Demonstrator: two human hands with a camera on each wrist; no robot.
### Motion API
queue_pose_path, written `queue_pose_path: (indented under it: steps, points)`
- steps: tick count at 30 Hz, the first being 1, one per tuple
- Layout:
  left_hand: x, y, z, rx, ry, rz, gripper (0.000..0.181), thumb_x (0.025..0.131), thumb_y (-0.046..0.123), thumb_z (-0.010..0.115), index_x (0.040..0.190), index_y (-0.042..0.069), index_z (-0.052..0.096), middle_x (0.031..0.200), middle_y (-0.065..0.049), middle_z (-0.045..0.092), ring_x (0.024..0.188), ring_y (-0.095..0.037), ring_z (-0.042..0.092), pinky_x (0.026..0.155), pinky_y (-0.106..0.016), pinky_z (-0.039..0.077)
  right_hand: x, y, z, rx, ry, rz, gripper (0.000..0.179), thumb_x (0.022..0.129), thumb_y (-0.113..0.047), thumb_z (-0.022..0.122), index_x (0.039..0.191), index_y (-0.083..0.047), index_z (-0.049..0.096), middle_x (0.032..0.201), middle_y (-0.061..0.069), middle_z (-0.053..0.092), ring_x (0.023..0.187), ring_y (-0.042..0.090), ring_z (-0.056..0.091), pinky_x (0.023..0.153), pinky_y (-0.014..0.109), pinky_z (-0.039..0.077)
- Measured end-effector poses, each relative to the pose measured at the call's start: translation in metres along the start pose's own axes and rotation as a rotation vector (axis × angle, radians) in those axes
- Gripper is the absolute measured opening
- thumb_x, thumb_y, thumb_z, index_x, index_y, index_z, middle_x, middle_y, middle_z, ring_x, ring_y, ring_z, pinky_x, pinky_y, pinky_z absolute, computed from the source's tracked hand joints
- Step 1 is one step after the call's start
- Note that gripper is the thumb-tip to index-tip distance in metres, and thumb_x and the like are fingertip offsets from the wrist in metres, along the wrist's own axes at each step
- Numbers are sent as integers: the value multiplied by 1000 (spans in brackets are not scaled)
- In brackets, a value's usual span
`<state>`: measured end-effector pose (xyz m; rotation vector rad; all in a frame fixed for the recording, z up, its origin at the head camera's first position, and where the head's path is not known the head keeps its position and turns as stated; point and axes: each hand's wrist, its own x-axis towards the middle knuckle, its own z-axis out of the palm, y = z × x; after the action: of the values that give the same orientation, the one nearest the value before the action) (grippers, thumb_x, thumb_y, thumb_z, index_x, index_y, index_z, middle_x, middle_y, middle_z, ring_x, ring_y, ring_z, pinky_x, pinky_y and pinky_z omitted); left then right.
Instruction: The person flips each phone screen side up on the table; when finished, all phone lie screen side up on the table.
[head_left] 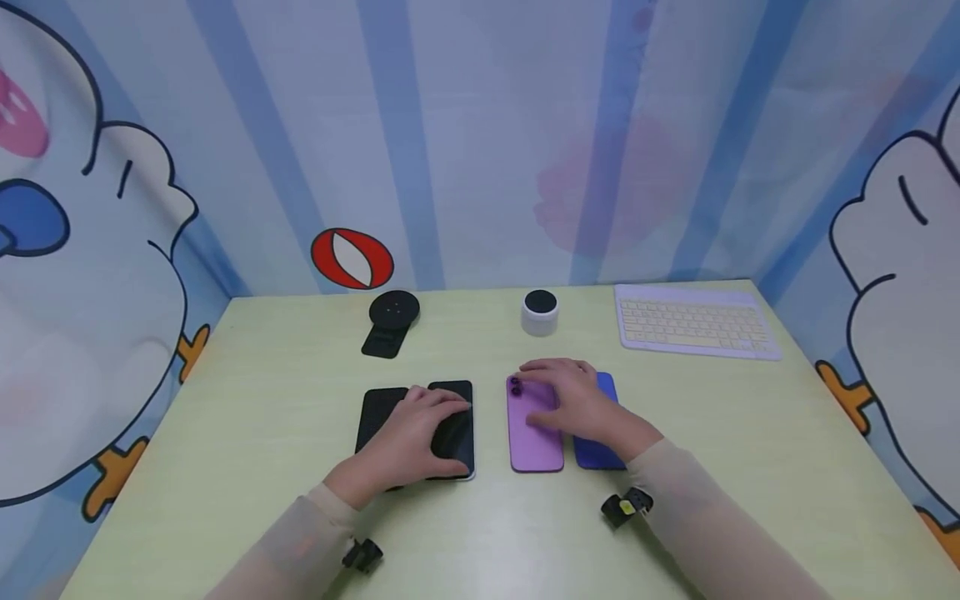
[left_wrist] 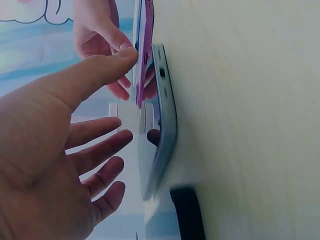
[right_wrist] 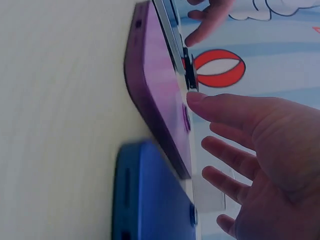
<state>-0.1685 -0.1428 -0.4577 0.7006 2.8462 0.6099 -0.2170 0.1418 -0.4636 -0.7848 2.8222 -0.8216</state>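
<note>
Two phones lie under my left hand [head_left: 401, 437] in the head view: a dark-screened phone [head_left: 454, 437] with a pale edge and a black phone [head_left: 377, 414] to its left. The left fingers are spread and gently bent, with nothing between them; the left wrist view shows them above the pale-edged phone [left_wrist: 169, 115]. My right hand [head_left: 576, 404] hovers over a purple phone [head_left: 536, 454] and a blue phone [head_left: 598, 454], partly hiding both. Its fingers [right_wrist: 235, 155] are apart and relaxed, holding nothing in the right wrist view.
Toward the back of the table [head_left: 262, 400] stand a black folding stand [head_left: 393, 312] with a round head and a small white cylinder [head_left: 539, 317] with a black top. A pale lilac keyboard [head_left: 693, 323] lies at the back right. A printed blue curtain [head_left: 480, 150] rises behind.
</note>
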Motion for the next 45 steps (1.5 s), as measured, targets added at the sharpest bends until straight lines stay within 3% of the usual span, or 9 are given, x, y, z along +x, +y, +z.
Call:
queue_pose_path:
  steps: [7, 12, 22, 33, 45]
  points:
    - [14, 15, 9, -23, -37, 41, 81, 76, 51, 90, 144, 19, 60, 149, -4, 57, 134, -27, 43, 110, -52, 40, -12, 18, -11, -10, 1, 28, 57, 89, -24, 82, 142, -13, 64, 149, 11, 58, 145, 36, 44, 116, 71, 14]
    - [23, 22, 14, 12, -60, 32, 80, 76, 54, 88, 144, 22, 61, 149, -2, 57, 136, -27, 41, 107, -50, 36, -16, 29, -13, -45, 11, 42, 55, 90, -24, 80, 142, -11, 64, 148, 14, 58, 144, 37, 45, 115, 70, 16]
    - [36, 33, 20, 63, -59, 66, 80, 75, 54, 89, 142, 19, 63, 145, -4, 61, 127, -26, 44, 100, -48, 35, -16, 34, -16, -76, 10, 20, 53, 89, -22, 81, 138, -9, 66, 143, 14, 62, 140, 38, 47, 113, 72, 17]
    - [42, 41, 26, 80, -57, 51, 78, 74, 57, 88, 138, 20, 66, 143, -2, 61, 126, -25, 44, 100, -46, 37, -16, 37, -13, -93, 1, 27, 54, 87, -20, 83, 137, -7, 67, 140, 12, 64, 138, 37, 49, 114, 71, 15]
    - [38, 47, 24, 106, -41, 24, 84, 70, 58, 90, 138, 16, 65, 142, -4, 61, 122, -25, 44, 95, -43, 38, -14, 35, -12, -46, -7, 39, 55, 87, -21, 83, 138, -7, 66, 142, 14, 63, 139, 39, 49, 115, 73, 15]
